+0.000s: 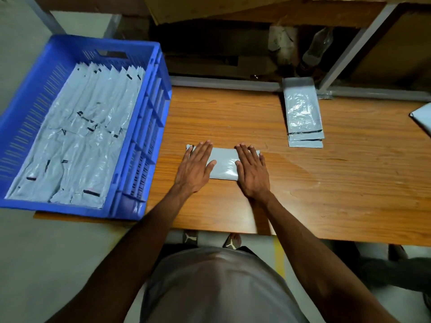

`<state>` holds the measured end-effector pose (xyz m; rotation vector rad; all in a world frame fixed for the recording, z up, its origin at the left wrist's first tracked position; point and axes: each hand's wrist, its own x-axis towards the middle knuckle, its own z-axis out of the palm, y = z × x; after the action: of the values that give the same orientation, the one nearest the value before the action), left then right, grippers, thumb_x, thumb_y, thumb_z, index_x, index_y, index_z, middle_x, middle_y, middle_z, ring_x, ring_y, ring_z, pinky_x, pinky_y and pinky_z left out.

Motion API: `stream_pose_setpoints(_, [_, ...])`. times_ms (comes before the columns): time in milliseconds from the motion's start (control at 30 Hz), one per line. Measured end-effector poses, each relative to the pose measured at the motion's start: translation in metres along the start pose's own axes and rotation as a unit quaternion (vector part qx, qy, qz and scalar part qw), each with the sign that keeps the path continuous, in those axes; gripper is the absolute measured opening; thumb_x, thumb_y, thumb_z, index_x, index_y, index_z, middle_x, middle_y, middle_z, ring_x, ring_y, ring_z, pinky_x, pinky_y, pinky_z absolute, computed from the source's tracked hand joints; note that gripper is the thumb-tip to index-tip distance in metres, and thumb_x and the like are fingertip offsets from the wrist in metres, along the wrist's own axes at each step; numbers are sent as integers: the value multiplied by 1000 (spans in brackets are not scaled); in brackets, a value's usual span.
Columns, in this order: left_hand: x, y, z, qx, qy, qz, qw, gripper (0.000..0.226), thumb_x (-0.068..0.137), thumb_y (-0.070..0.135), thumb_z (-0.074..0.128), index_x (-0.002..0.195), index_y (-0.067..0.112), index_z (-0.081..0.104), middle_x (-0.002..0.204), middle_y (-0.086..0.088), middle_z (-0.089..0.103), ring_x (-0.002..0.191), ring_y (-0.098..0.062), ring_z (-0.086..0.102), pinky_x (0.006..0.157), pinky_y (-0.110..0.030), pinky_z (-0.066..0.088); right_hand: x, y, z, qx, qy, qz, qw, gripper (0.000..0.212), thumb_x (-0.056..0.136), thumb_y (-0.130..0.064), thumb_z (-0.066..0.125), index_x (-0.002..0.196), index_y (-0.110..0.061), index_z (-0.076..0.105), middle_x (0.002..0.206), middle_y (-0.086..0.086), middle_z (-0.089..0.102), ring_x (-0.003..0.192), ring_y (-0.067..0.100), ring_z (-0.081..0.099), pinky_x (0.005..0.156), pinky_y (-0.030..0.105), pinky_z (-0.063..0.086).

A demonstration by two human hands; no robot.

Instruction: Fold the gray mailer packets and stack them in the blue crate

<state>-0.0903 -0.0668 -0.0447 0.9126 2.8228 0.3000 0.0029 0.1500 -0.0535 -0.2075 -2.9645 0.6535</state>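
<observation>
Here we see both of our hands laid flat on a folded gray mailer packet point(224, 162) in the middle of the wooden worktop point(326, 183): the left hand point(195, 166) presses its left end and the right hand point(251, 171) its right end, fingers straight and spread, so only the strip between them shows. At the far right edge a pale sheet point(422, 121) is cut off by the frame, and we cannot tell what it is. The dark shelf space beyond the worktop is hard to read, though a clear bottle point(319, 44) leans there. Bare wood lies open in front of the packet and to its right, up to a small pile of unfolded gray mailers point(303, 115) near the far edge. The blue crate point(144, 127) stands at the worktop's left end, overhanging its near corner, close beside our left hand. Inside, folded packets point(77, 141) lie in overlapping rows covering its floor.
</observation>
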Motion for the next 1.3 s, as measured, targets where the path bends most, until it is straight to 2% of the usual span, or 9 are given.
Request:
stream_pose_setpoints(200, [-5, -8, -20, -37, -47, 25, 998, 74, 109, 61, 22, 167, 24, -4, 174, 8, -6, 160, -12, -11, 129, -42, -9, 1, 0, -5, 16, -24, -3, 1000, 56, 113, -42, 19, 167, -26, 21, 173, -4, 22, 161, 19, 11, 130, 49, 10])
stream_pose_setpoints(367, [-46, 5, -16, -114, 74, -123, 983, 89, 94, 51, 62, 165, 23, 16, 168, -4, 22, 152, -28, 26, 120, -47, 34, 6, -8, -15, -2, -49, 17, 999, 59, 109, -45, 19, 165, -27, 29, 171, 4, 27, 160, 26, 18, 129, 54, 11])
stream_pose_setpoints(500, [-31, 33, -36, -328, 112, -377, 859, 93, 93, 28, 72, 165, 11, 17, 161, -18, 29, 146, -39, 34, 118, -46, 36, 12, -19, -20, -19, -59, 15, 998, 53, 110, -36, 33, 159, -16, 40, 168, 8, 34, 158, 29, 22, 127, 54, 10])
stream_pose_setpoints(633, [-9, 27, -68, -432, 99, -438, 782, 49, 90, 12, 63, 139, 10, 55, 137, -14, 59, 116, -32, 60, 86, -36, 53, 9, -30, -36, 19, -95, -16, 995, 53, 103, -40, 32, 150, -21, 47, 151, 8, 48, 142, 31, 44, 116, 60, 30])
stream_pose_setpoints(700, [-3, 25, -91, -465, 117, -438, 760, 11, 87, 11, 63, 97, 13, 65, 107, -11, 70, 87, -27, 63, 70, -32, 50, 9, -39, -50, 48, -99, -21, 994, 59, 104, -60, 26, 146, -28, 51, 150, 5, 51, 138, 28, 50, 111, 57, 39])
stream_pose_setpoints(800, [8, 27, -133, -513, 149, -407, 741, 8, 73, 11, 64, 72, 14, 56, 70, -11, 62, 64, -23, 57, 58, -30, 43, 10, -60, -74, 74, -114, -59, 989, 73, 93, -83, 35, 146, -36, 52, 145, -4, 54, 126, 25, 58, 97, 48, 53])
stream_pose_setpoints(1000, [30, 18, -204, -561, 140, -305, 757, 5, 88, 6, 67, 91, 10, 65, 65, -4, 56, 42, -11, 51, 44, -21, 44, 23, -114, -110, 78, -59, -68, 993, 34, 93, -40, 49, 119, -23, 65, 111, 9, 67, 101, 38, 64, 75, 42, 49])
stream_pose_setpoints(1100, [35, 3, -230, -564, 136, -235, 780, 9, 98, 25, 67, 95, 16, 66, 65, 0, 56, 54, -16, 56, 50, -24, 48, 33, -141, -128, 98, 4, -38, 994, 20, 93, -32, 52, 100, -18, 65, 94, 11, 67, 86, 36, 62, 65, 35, 35])
stream_pose_setpoints(1300, [21, -47, -266, -630, 130, -161, 748, 25, 108, 30, 52, 120, 10, 61, 93, -8, 62, 68, -19, 61, 62, -26, 50, 43, -217, -152, 136, 75, 46, 987, 19, 99, -25, 61, 86, -11, 60, 86, 13, 64, 78, 31, 57, 63, 37, 33])
